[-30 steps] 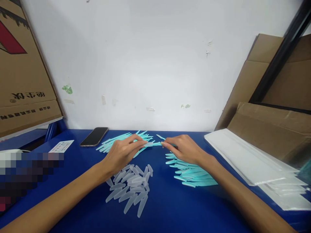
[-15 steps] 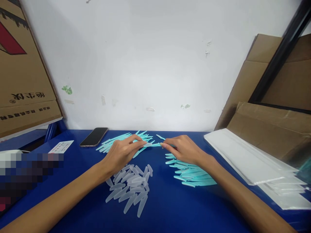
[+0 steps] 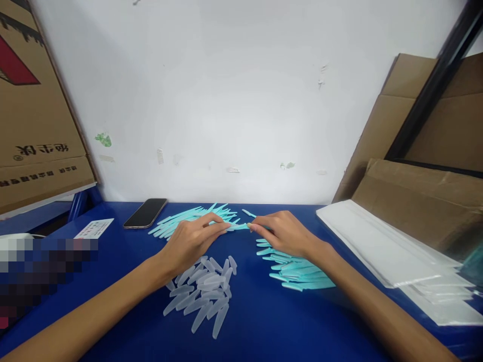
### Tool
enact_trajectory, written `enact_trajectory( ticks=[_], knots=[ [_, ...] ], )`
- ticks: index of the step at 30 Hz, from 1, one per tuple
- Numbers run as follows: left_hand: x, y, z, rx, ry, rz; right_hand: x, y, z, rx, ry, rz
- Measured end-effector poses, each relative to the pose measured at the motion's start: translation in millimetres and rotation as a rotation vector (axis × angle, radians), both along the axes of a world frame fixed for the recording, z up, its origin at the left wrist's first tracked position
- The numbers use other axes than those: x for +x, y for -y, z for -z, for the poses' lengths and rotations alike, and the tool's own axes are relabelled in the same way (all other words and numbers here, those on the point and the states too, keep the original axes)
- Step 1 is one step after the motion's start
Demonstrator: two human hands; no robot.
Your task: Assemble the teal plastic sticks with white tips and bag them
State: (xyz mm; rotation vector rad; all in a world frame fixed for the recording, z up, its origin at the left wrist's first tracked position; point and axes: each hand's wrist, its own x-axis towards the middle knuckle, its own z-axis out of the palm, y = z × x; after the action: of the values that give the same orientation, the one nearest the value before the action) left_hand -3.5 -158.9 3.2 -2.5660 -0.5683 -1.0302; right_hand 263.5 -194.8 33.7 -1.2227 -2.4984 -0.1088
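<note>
My left hand is closed in a pinch on a frosted clear cap, mostly hidden by the fingertips. The cap meets one end of a thin turquoise eyebrow razor; how far it covers the blade is too small to tell. My right hand pinches that razor's other end between thumb and forefinger. Loose frosted caps lie heaped in front of my left hand. Behind it spreads a pile of turquoise razors, and another razor stack lies under my right hand and wrist.
A phone and a printed card lie on the left of the blue table. White plastic sleeves are stacked at the right, beside cardboard. A large carton stands at the left, and a white wall closes the back.
My left fingertips have shifted slightly right and down, covering more of the cap. My right hand has hardly moved and keeps its pinch on the razor.
</note>
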Motion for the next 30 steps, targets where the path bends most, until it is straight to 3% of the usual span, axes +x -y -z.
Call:
enact_trajectory(
  ticks=[7,13,20,30],
  knots=[
    [-1.7,2.6,6.4,0.052,-0.005,0.087,-12.2,5.1,5.0,-0.053,-0.048,-0.081],
    [-3.4,5.0,3.9,0.165,0.04,0.033,-15.8,6.9,6.0,-0.084,-0.167,-0.122],
    [0.2,8.9,-1.4,0.159,-0.008,-0.002,-15.8,7.0,2.9,-0.032,-0.07,-0.072],
    [8.1,14.4,-4.3,-0.077,-0.14,-0.148,10.3,-6.0,-6.9,0.03,0.057,0.096]
  ],
)
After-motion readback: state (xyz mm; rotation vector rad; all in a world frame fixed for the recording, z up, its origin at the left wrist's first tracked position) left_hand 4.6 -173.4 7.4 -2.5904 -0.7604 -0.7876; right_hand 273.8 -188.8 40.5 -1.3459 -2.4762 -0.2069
